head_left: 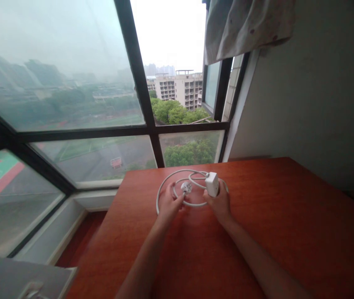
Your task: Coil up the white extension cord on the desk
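Observation:
A white power adapter with a looped white cable lies at the far side of a reddish wooden table. My right hand is closed on the adapter block, holding it upright. My left hand pinches the cable beside its white plug, which sits inside the loops. The cable curls in loose rings between and behind both hands.
A large window with dark frames fills the left and back, with a white sill below. A grey wall rises on the right, and a curtain hangs at the top. A white object shows at bottom left.

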`<state>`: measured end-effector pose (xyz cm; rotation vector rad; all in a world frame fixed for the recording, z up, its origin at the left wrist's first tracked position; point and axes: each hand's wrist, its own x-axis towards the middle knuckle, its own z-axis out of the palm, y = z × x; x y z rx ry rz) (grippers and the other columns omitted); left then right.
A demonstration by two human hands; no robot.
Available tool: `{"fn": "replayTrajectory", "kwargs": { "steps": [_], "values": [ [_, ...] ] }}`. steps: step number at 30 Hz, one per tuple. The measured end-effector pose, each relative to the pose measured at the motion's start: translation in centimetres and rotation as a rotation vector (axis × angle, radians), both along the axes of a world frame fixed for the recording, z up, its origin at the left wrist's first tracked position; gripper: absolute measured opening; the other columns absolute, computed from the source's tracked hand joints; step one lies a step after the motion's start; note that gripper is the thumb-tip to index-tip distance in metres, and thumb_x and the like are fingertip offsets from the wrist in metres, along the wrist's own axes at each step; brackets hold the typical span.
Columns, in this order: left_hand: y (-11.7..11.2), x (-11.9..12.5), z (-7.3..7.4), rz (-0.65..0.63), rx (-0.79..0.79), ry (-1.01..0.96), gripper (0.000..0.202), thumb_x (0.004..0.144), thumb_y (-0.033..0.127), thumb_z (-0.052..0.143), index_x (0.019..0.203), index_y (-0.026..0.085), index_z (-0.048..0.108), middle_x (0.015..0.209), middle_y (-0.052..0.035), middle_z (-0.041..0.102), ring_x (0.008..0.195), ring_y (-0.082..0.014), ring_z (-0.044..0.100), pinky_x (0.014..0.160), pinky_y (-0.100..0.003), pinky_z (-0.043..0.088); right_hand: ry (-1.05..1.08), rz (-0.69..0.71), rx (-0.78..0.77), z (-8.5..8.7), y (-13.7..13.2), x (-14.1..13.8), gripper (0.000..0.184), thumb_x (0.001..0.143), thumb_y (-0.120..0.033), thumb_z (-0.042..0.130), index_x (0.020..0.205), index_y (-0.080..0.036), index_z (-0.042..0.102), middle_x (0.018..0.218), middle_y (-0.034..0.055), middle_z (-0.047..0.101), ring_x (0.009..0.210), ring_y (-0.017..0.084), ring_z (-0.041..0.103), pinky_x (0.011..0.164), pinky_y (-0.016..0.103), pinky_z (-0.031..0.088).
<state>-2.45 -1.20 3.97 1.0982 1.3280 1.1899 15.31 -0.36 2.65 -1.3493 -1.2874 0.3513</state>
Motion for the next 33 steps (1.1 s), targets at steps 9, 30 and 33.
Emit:
{"fn": "replayTrajectory", "kwargs": {
  "steps": [9, 30, 33],
  "values": [
    [-0.7, 1.6, 0.9, 0.173, 0.031, -0.269, 0.061, 0.061, 0.025, 0.069, 0.115, 0.016, 0.042, 0.075, -0.0065, 0.072, 0.051, -0.0112, 0.06, 0.052, -0.02, 0.042, -0.042, -0.043, -0.068, -1.2, 0.5, 0.1, 0.03, 0.063, -0.028, 0.06, 0.091, -0.022, 0.052, 0.077, 0.0001, 0.059, 0.066, 0.019, 0.054, 0.06, 0.029, 0.045],
    [-0.8, -1.5, 1.3, -0.04, 0.098, 0.88, 0.038, 0.072, 0.03, 0.067, 0.109, 0.023, 0.069, 0.081, -0.0073, 0.069, 0.075, -0.0228, 0.063, 0.069, -0.028, 0.041, -0.512, 0.533, 0.273, -1.2, -1.6, -1.1, 0.032, 0.075, -0.02, 0.059, 0.106, -0.021, 0.049, 0.095, 0.0086, 0.061, 0.088, 0.025, 0.058, 0.079, 0.039, 0.05],
    [-0.5, -1.2, 1.0, 0.04, 0.103, 0.703, 0.054, 0.074, 0.032, 0.067, 0.125, 0.018, 0.057, 0.099, -0.0109, 0.069, 0.085, -0.0228, 0.064, 0.075, -0.029, 0.044, -0.41, 0.454, 0.195, -1.3, -1.7, -1.2, 0.039, 0.069, -0.018, 0.059, 0.107, -0.022, 0.048, 0.097, 0.0083, 0.061, 0.09, 0.025, 0.059, 0.079, 0.038, 0.05]
  ]
}}
